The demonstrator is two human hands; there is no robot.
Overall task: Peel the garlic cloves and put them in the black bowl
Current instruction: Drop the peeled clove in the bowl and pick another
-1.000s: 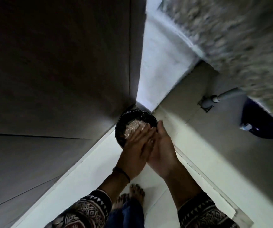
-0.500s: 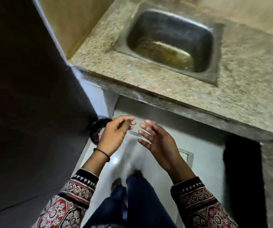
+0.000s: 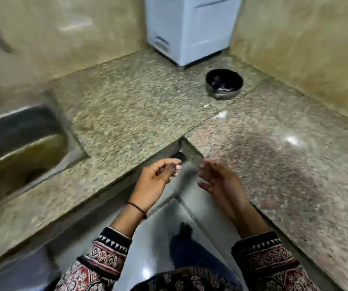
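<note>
Granite surface (image 3: 127,106), corner | black bowl (image 3: 224,84) sat well back, pale bits (image 3: 224,89) inside | right hand (image 3: 217,181) spread, empty; left hand (image 3: 156,179) curled, I couldn't tell if holding | I judged cloves light, slippery: pinch ends.

A home kitchen. A speckled granite counter (image 3: 127,114) runs in an L along 2 glossy beige walls (image 3: 64,28), with a steel sink (image 3: 17,148) sunk into it at the left. A white appliance (image 3: 190,28) stands in the far corner, a bowl (image 3: 224,81) near it. A shiny floor (image 3: 148,248) lies below.
</note>
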